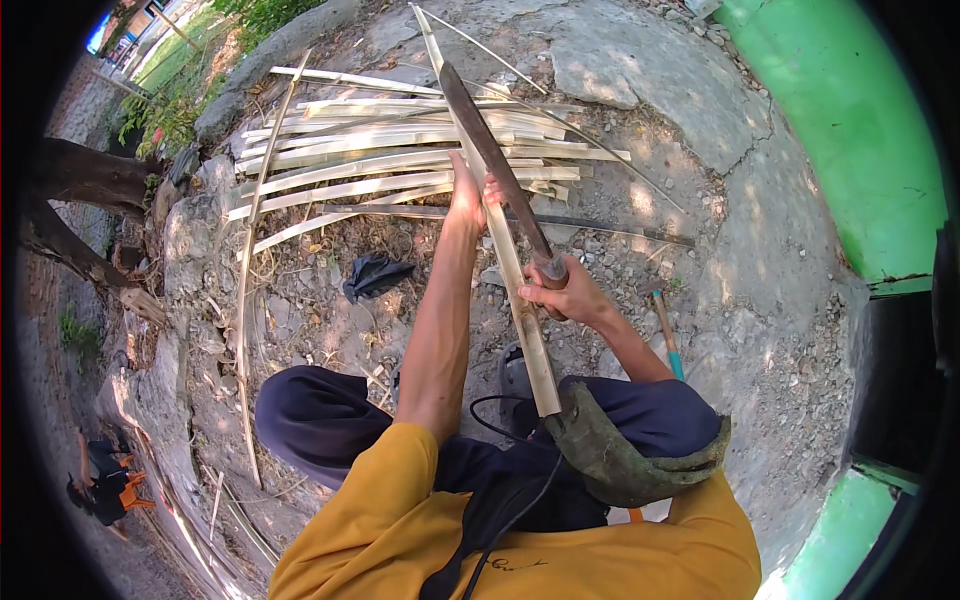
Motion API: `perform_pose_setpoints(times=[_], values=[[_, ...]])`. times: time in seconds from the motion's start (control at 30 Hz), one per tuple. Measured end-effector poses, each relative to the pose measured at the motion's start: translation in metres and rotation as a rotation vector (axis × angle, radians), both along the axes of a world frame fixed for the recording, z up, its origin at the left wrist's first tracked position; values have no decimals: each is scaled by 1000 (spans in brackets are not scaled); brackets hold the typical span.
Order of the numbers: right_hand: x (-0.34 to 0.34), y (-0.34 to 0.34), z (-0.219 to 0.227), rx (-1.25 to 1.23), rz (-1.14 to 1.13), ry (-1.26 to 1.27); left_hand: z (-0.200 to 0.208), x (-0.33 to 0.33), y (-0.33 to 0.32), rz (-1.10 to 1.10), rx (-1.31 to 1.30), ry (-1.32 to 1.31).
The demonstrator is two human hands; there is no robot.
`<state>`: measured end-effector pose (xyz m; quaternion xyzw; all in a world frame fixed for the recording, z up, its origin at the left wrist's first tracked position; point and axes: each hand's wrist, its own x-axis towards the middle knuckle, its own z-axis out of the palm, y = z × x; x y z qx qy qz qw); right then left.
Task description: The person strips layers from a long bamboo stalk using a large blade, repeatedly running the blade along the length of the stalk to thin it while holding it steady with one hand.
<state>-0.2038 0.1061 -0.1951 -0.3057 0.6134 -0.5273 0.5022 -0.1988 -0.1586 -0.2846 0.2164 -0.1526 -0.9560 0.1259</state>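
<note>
A long pale bamboo strip [528, 322] runs from beyond the pile back to my lap. Its near end meets a worn dark green cloth pad [640, 460] over my right thigh. My left hand [467, 198] is closed around the strip at about its middle. In my right hand [572, 294] is the handle of a machete [492, 150], held just right of the strip. The machete's long brown blade points away from me, lying along the strip and crossing over its far part. Its cutting edge cannot be made out clearly.
Several split bamboo strips [360, 160] lie piled on the ground ahead. A longer strip [247, 300] lies at the left. Black plastic [376, 277] is near my left forearm, a teal-handled hammer [666, 330] at the right. A green wall [850, 120] and tree trunks [85, 180] flank the area.
</note>
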Motion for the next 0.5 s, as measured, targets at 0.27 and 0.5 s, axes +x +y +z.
perform_pose_setpoints(times=[0.27, 0.5], values=[[-69, 31, 10, -177, -318, 536, 107, -6, 12, 312, -309, -61], [-81, 66, 21, -8, -435, 831, 137, 15, 18, 671, -538, -193]])
